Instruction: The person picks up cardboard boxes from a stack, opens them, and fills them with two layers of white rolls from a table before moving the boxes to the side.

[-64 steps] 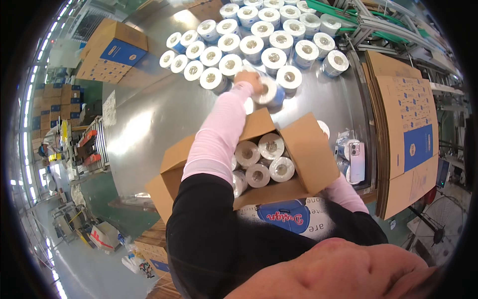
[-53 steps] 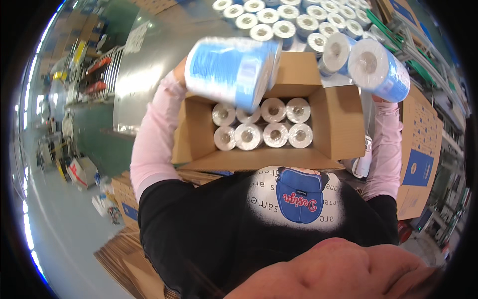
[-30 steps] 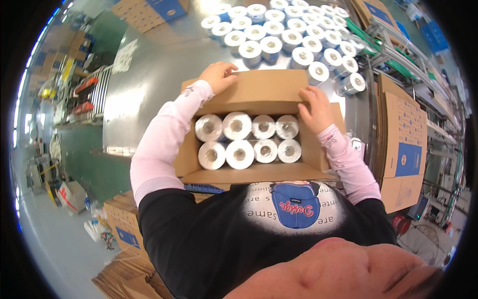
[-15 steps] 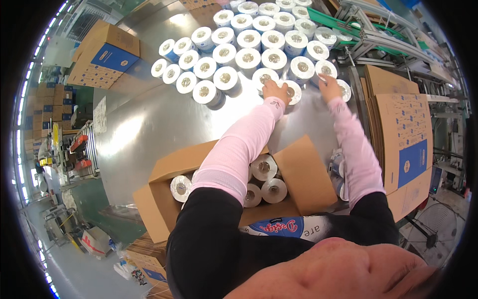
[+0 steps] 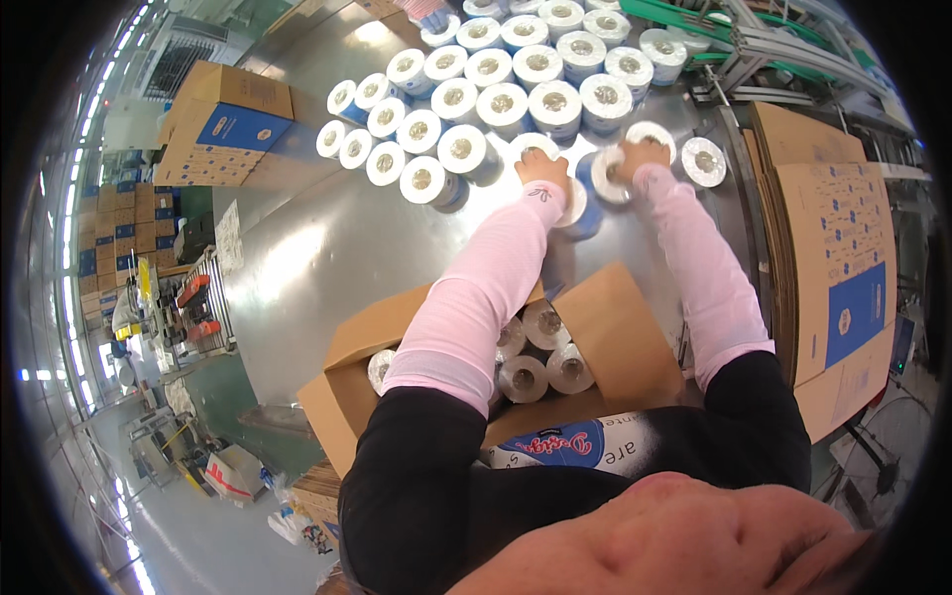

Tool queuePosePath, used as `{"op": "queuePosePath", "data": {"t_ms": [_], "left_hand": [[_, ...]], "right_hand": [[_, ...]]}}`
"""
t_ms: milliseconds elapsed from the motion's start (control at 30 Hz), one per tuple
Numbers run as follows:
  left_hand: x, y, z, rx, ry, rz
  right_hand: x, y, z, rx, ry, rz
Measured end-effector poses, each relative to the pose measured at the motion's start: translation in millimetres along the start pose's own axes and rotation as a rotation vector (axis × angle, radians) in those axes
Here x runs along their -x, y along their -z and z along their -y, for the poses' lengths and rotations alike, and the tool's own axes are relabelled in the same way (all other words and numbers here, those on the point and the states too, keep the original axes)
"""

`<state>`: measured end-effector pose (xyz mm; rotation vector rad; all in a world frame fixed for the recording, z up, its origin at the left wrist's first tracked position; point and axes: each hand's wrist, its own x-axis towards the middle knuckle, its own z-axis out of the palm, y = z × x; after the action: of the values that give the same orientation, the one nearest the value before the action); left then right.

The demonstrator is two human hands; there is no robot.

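Observation:
Wrapped paper rolls [image 5: 503, 104], white-ended with blue sides, stand in a cluster on a metal table. At the cluster's near edge, my left hand [image 5: 543, 171] curls over a paper roll [image 5: 573, 205], its fingers partly hidden, with another roll touching them on the far side. My right hand [image 5: 643, 161] grips the edge of a slightly blurred paper roll [image 5: 610, 180] just to the right, with a further roll [image 5: 652, 137] behind it. Close to my body, an open cardboard box [image 5: 630, 332] holds several rolls [image 5: 523, 379]; my left forearm crosses above it.
A closed carton [image 5: 230, 124] stands on the table [image 5: 288, 268] at the left. Flat cartons [image 5: 833, 268] are stacked upright at the right, beside a single roll [image 5: 704, 162]. A green-railed conveyor [image 5: 764, 45] runs at the far right. Another person's gloved hand [image 5: 431, 15] touches the far rolls.
My right hand has moved left to a roll nearer my left hand. The rolls under both hands have shifted toward me. The other person's gloved hand has come further into view.

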<state>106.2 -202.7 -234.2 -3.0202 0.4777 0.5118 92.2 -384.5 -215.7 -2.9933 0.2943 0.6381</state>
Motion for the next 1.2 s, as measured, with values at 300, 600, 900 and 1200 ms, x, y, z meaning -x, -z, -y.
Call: {"op": "queuePosePath", "data": {"t_ms": [300,600,900,1200], "left_hand": [[30.1,60.0,95.4,0.615,-0.037,-0.093],[228.5,134.7,155.4,2.082,-0.308,0.473],[382.4,70.8,137.2,0.523,-0.316,-0.129],[362.7,35.9,123.0,0.300,-0.690,0.479]], "right_hand": [[217.7,-161.2,-21.0,-0.014,0.247,-0.059],[182.4,-30.4,-73.2,-1.289,0.116,-0.374],[290.4,149.4,72.6,-0.266,1.293,0.192],[325.8,-7.1,112.2,0.029,1.067,0.141]]}}
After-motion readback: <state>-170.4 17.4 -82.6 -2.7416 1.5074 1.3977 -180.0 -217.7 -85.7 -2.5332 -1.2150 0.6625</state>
